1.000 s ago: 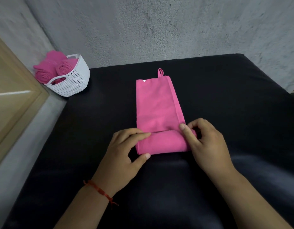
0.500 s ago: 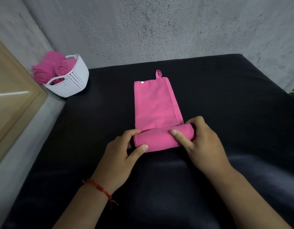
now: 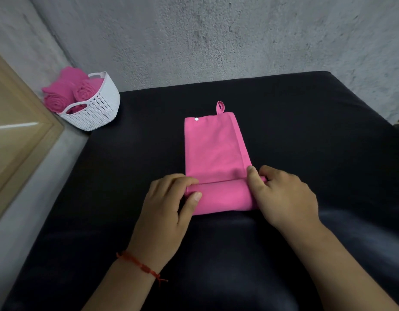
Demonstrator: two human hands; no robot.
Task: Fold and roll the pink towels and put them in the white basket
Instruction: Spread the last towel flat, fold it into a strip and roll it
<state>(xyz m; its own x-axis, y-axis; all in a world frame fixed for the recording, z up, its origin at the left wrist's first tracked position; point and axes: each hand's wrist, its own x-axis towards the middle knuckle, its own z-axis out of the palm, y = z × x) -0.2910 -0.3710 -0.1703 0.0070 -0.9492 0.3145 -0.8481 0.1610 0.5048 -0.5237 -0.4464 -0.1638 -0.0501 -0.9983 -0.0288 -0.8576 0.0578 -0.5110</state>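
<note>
Head view: pink towel [image 3: 214,149] folded into strip on black surface [image 3: 306,131], near end rolled. Left hand [image 3: 167,212] and right hand [image 3: 283,198] pinch roll ends. Rolled towels [image 3: 59,97] in white basket [image 3: 99,108], far left. Judged remaining: finish roll, place in basket.

One pink towel [image 3: 214,149] laid out flat. Two hands: one left hand [image 3: 164,212], one right hand [image 3: 283,196]. One white basket [image 3: 99,106], and I count three rolled towels [image 3: 56,102] showing in it; any deeper ones are hidden. One red string bracelet [image 3: 140,264].
</note>
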